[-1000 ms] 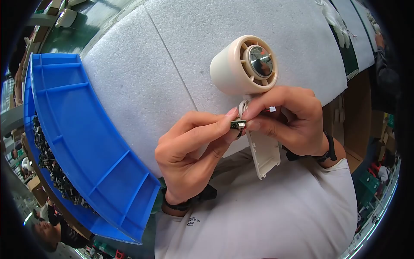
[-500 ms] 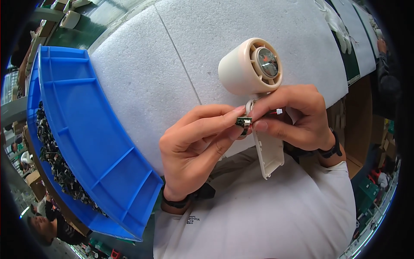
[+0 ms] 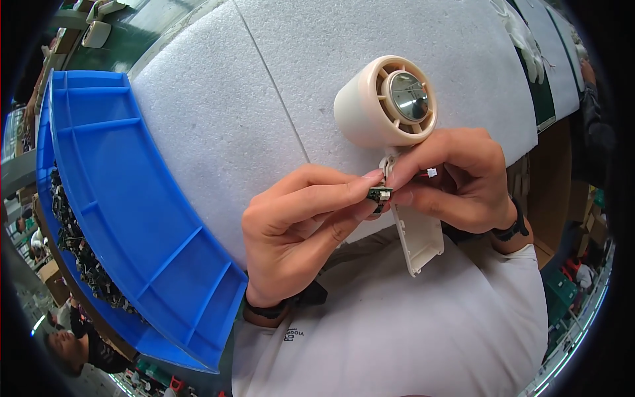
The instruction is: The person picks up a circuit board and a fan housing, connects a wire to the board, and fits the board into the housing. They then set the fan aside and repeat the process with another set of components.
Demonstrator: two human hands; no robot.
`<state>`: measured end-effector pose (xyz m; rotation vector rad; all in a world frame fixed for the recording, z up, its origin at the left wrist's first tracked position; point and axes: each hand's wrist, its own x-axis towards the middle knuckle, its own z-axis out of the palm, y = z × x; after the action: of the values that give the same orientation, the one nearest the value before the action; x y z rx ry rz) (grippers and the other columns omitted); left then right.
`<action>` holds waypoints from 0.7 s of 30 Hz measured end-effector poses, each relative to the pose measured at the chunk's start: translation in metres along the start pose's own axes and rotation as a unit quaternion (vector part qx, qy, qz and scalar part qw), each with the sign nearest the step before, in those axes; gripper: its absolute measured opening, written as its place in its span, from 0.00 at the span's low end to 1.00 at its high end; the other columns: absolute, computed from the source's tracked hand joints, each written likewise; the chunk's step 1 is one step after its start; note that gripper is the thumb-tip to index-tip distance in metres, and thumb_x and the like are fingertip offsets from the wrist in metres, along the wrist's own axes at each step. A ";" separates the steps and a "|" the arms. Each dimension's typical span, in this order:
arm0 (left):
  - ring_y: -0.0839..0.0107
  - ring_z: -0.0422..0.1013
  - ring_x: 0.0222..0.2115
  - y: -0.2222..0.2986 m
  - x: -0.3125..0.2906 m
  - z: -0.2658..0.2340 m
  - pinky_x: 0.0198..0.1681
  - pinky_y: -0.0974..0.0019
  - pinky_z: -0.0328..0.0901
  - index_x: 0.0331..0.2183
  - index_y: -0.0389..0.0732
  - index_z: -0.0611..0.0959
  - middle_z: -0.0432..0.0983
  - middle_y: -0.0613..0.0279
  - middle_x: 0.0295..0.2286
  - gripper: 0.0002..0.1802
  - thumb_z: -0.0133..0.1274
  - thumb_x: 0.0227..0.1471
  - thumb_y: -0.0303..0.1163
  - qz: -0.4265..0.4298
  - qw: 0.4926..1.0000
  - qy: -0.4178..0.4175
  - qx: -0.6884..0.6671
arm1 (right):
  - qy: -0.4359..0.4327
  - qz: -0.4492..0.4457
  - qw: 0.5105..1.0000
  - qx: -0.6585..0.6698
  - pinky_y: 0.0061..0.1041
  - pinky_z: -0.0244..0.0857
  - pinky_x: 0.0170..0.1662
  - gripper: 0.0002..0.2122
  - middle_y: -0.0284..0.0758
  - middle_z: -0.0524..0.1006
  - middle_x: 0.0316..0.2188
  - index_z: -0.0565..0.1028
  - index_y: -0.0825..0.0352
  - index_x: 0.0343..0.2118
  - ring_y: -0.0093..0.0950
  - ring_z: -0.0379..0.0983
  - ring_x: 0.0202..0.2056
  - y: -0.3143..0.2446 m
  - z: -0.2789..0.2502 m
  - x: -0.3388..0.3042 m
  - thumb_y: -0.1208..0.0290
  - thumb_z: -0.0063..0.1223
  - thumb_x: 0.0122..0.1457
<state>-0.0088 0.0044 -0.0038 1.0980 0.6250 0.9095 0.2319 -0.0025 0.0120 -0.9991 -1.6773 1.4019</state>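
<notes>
A small green circuit board (image 3: 380, 194) with a silvery-white socket is pinched between the thumb and index finger of my left hand (image 3: 284, 225). Against it, the closed fingers of my right hand (image 3: 466, 178) hold a cream handheld fan (image 3: 367, 109) around its neck. The round fan head, with a mirror-like centre, lies above my fingers. From beneath my right hand the hollow handle shell (image 3: 421, 245) slants down toward my shirt. A white plug (image 3: 431, 173) on a red wire pokes out between my right fingers. My fingertips hide where board and wires meet.
A blue plastic bin (image 3: 126, 178) stands tilted at the left, with many small circuit boards (image 3: 86, 264) along its far-left side. White foam sheet (image 3: 218, 86) covers the table. White gloves (image 3: 522, 36) lie at the far right, above a cardboard box (image 3: 546, 192). Other people are around.
The fan head has turned slightly, and its handle shell has shifted a little to the right. The board has moved slightly right and down in my left fingers. Both grips stay the same.
</notes>
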 end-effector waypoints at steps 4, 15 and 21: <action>0.66 0.78 0.40 -0.002 0.000 0.004 0.44 0.69 0.75 0.46 0.32 0.84 0.78 0.49 0.41 0.24 0.54 0.48 0.05 0.018 0.999 0.021 0.024 | 0.006 0.003 1.000 0.005 0.22 0.74 0.39 0.11 0.40 0.80 0.34 0.78 0.73 0.38 0.26 0.79 0.37 0.001 0.000 -0.001 0.90 0.59 0.52; 0.68 0.79 0.36 -0.003 -0.002 0.004 0.38 0.71 0.74 0.46 0.34 0.85 0.79 0.51 0.37 0.26 0.55 0.45 0.04 0.026 0.996 0.035 0.074 | 0.019 0.017 1.000 0.004 0.23 0.75 0.42 0.10 0.40 0.80 0.35 0.77 0.74 0.38 0.26 0.79 0.38 -0.002 0.006 -0.002 0.89 0.61 0.54; 0.68 0.79 0.35 -0.010 -0.003 0.004 0.38 0.71 0.74 0.46 0.35 0.85 0.79 0.51 0.37 0.26 0.55 0.44 0.03 0.054 0.995 0.038 0.072 | 0.020 0.033 0.999 -0.002 0.24 0.76 0.43 0.09 0.40 0.80 0.36 0.76 0.74 0.38 0.27 0.79 0.39 -0.001 0.007 -0.001 0.89 0.61 0.54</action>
<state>-0.0039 -0.0019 -0.0116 1.2395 0.7082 1.0147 0.2258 -0.0070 0.0116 -1.0877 -1.6317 1.4120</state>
